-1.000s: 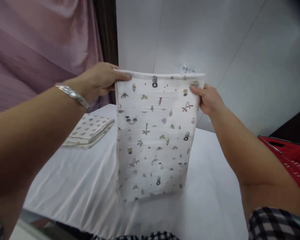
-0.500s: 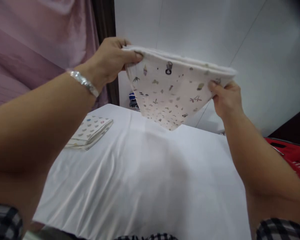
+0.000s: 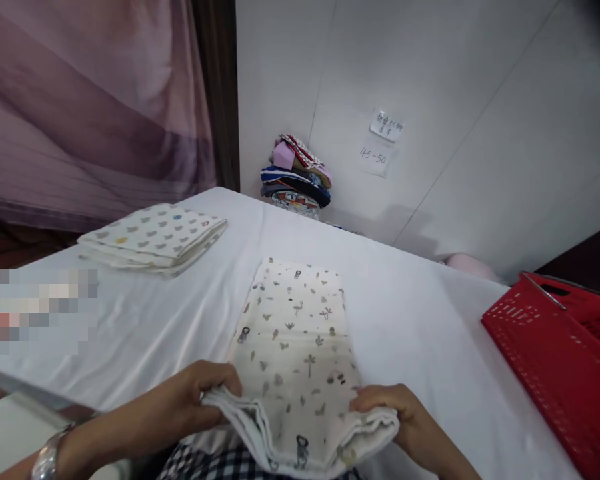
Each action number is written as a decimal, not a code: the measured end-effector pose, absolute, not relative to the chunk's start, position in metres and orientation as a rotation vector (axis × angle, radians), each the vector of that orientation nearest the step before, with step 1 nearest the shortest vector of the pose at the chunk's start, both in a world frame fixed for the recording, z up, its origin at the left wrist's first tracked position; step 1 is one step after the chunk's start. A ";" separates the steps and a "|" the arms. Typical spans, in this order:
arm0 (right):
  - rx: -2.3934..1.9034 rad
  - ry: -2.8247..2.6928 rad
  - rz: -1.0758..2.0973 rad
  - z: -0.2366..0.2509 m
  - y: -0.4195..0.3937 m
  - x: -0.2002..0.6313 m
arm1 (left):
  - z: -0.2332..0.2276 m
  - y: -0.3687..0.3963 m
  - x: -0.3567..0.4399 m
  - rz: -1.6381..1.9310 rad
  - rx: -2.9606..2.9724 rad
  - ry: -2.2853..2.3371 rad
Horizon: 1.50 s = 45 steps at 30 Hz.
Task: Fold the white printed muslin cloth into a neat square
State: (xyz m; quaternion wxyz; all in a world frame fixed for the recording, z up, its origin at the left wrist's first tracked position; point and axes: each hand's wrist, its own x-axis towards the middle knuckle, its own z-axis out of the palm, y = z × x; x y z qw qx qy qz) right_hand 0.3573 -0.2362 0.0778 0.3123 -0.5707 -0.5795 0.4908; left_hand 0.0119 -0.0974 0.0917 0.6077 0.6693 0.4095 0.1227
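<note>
A white printed cloth (image 3: pixel 295 333), folded into a long strip, lies on the white-covered table (image 3: pixel 415 320) and reaches away from me. My left hand (image 3: pixel 195 400) grips its near left corner. My right hand (image 3: pixel 395 410) grips the near right corner. The near end sags in thick layers over the table's front edge between both hands. A silver bracelet (image 3: pixel 47 457) sits on my left wrist.
A second folded cloth with a heart print (image 3: pixel 153 237) lies at the table's far left. A red plastic basket (image 3: pixel 560 360) stands at the right. A pile of coloured clothes (image 3: pixel 297 177) rests against the white wall, under two paper notes (image 3: pixel 383 137). A pink curtain (image 3: pixel 80 100) hangs on the left.
Both hands have come down from chest height toward me, laying the cloth flat on the table. It hung upright a second ago, then swung out forward.
</note>
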 end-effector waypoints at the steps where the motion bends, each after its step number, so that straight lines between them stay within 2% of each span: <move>1: -1.514 -1.512 1.283 0.078 -0.237 0.358 | 0.091 -0.098 0.011 0.227 1.573 0.901; 4: -1.567 -1.444 1.246 0.083 -0.228 0.367 | 0.104 -0.081 0.013 0.209 1.602 0.875; 10: -1.492 -1.019 0.961 0.092 -0.133 0.391 | 0.125 0.020 0.052 0.635 1.651 1.040; 13: -1.432 -0.851 1.008 0.080 -0.061 0.402 | 0.103 0.084 0.088 0.767 1.469 1.078; 18: -1.780 -0.692 1.082 0.032 0.008 0.407 | 0.039 0.136 0.128 0.753 1.206 1.431; 22: -1.781 -0.739 1.057 0.008 0.007 0.406 | 0.014 0.136 0.131 0.780 1.219 1.447; 30: -1.914 -0.891 0.824 -0.007 -0.009 0.404 | 0.006 0.145 0.139 0.791 1.522 1.574; 38: -1.918 -0.826 0.947 0.008 -0.019 0.401 | 0.014 0.131 0.125 0.775 1.357 1.526; 45: -1.702 -0.715 1.078 0.023 -0.074 0.388 | 0.014 0.083 0.084 0.727 1.117 1.283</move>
